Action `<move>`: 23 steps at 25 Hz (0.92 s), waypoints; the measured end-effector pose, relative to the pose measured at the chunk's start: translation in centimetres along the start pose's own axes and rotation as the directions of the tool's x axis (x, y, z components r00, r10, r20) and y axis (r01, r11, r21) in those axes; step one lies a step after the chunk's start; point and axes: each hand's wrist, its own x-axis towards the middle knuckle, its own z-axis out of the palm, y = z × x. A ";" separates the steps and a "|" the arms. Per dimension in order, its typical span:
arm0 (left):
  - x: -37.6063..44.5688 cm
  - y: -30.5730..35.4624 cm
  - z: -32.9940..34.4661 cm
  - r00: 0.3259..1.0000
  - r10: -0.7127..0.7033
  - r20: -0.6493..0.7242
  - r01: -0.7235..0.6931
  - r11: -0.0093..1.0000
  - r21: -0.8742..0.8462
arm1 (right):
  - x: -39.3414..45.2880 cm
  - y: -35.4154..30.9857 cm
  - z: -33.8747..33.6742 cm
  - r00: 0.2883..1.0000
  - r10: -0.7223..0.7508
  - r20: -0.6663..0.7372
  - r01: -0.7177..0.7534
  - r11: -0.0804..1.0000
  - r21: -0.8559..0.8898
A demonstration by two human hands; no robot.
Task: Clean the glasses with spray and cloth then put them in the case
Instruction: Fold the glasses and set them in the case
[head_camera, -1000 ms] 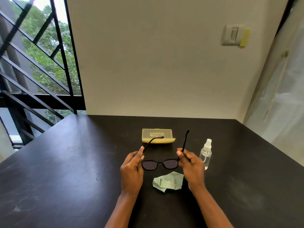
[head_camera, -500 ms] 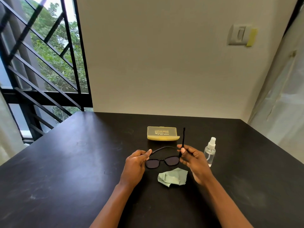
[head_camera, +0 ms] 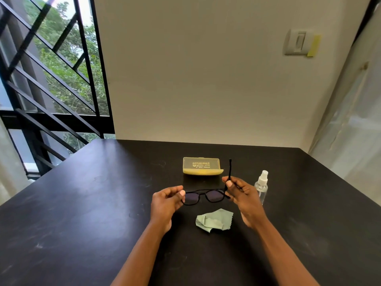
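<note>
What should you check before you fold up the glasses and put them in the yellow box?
1. Both hands holding the black dark-lensed glasses: left hand, right hand: ok.
2. Both arms folded: not ok, the right arm sticks up.
3. Lenses clean: cannot tell.
4. Yellow plastic case open: not ok, looks closed.
5. Crumpled green cloth and clear spray bottle out of the way: ok.

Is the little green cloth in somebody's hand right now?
No, the crumpled pale green cloth lies on the black table, while the left hand and right hand hold the black-framed glasses.
</note>
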 end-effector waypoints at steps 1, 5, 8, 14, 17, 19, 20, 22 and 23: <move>-0.1 0.4 0.0 0.993 -0.115 0.019 0.117 0.978 -0.174 | 0.0 -0.1 0.0 1.000 -0.003 -0.003 0.003 1.000 0.000; -0.3 1.7 0.0 0.969 -0.242 0.051 0.242 0.887 -0.392 | 0.0 -0.3 -0.2 0.998 -0.056 -0.001 0.056 0.998 -0.018; -0.6 2.3 0.0 0.964 -0.256 0.072 0.261 0.864 -0.430 | 0.3 -0.4 -0.3 0.993 -0.112 0.045 0.118 0.973 -0.196; -0.9 3.3 0.1 0.968 -0.228 0.104 0.251 0.872 -0.420 | 0.4 -0.9 0.0 0.960 -0.204 0.191 0.280 0.730 -0.624; -1.1 3.6 0.2 0.969 -0.227 0.097 0.247 0.883 -0.398 | 0.5 -1.3 0.2 0.962 -0.155 0.225 0.270 0.668 -0.693; -1.2 3.8 0.3 0.970 -0.228 0.088 0.244 0.889 -0.387 | 0.6 -1.5 0.4 0.963 -0.132 0.236 0.266 0.625 -0.734; -1.3 3.9 0.4 0.970 -0.226 0.086 0.242 0.891 -0.385 | 0.6 -1.6 0.5 0.963 -0.131 0.234 0.264 0.617 -0.741; -1.4 4.1 0.5 0.971 -0.225 0.083 0.240 0.896 -0.374 | 0.8 -1.8 0.5 0.966 -0.126 0.226 0.256 0.604 -0.755; -1.5 4.2 0.5 0.972 -0.222 0.081 0.236 0.899 -0.367 | 0.8 -1.9 0.6 0.968 -0.118 0.223 0.249 0.592 -0.766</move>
